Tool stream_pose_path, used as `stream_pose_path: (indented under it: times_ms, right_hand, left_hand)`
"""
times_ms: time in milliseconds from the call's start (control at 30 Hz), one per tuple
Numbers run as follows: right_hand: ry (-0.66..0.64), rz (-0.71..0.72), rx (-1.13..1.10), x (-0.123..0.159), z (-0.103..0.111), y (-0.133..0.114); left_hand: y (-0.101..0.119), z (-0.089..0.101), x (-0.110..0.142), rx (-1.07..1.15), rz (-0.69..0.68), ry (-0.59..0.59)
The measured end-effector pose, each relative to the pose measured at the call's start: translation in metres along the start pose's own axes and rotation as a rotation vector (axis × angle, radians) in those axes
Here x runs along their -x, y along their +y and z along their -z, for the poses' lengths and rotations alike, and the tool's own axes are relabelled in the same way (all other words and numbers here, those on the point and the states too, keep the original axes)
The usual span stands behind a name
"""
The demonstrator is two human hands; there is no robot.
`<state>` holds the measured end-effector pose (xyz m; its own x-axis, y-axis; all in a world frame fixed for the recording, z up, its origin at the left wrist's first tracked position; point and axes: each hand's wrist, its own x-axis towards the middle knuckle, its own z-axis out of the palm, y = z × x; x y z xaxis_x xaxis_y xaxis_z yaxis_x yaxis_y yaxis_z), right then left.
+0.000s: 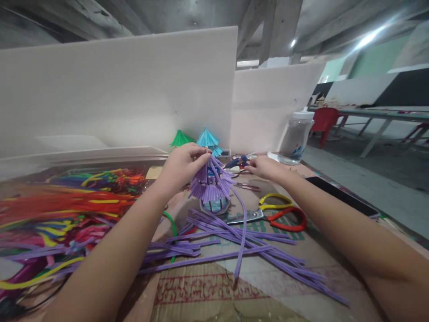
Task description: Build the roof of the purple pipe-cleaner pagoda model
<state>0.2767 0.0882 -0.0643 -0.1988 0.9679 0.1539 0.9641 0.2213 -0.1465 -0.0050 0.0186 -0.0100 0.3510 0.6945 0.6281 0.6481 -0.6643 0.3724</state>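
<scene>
My left hand (pixel 182 166) is closed, pinching the top of a small purple pipe-cleaner model (pixel 212 185) with a fringed roof and a blue base. A long purple strand hangs down from it toward the table. My right hand (pixel 264 167) reaches farther back, its fingers closed on a blue-handled tool (pixel 236 162) lying on the table; I cannot make out what kind of tool it is. Loose purple pipe cleaners (pixel 241 243) lie spread on the cardboard in front of the model.
Scissors with yellow and red handles (pixel 279 214) lie right of the model. A heap of coloured pipe cleaners (pixel 63 214) fills the left. Green (pixel 181 138) and blue (pixel 208 138) models stand behind. A clear bottle (pixel 296 138), a dark phone (pixel 342 197) and white partition boards (pixel 134 89) are nearby.
</scene>
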Motion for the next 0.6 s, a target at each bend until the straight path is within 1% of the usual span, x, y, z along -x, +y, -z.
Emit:
stream_pose_path:
  times_ms: [133, 267, 333, 433, 533, 600]
  right_hand:
    - [0.045, -0.086, -0.01, -0.004, -0.006, 0.024]
    - [0.024, -0.067, -0.058, -0.002, -0.006, 0.031]
    - [-0.018, -0.021, -0.087, 0.0, -0.003, 0.031]
    - [-0.129, 0.092, -0.129, 0.003, 0.001, 0.028]
    - [-0.247, 0.211, -0.148, 0.004, -0.004, 0.022]
    - [-0.29, 0.262, -0.139, 0.004, -0.009, 0.019]
  left_hand:
    - [-0.001, 0.0, -0.001, 0.077, 0.028, -0.038]
    - [-0.003, 0.001, -0.002, 0.17, 0.074, -0.087]
    - [-0.002, 0.002, -0.001, 0.189, 0.112, -0.102]
    - [0.001, 0.005, -0.001, 0.179, 0.157, -0.122]
    - [0.002, 0.006, -0.001, 0.174, 0.154, -0.116]
    - [0.002, 0.007, -0.001, 0.191, 0.142, -0.116]
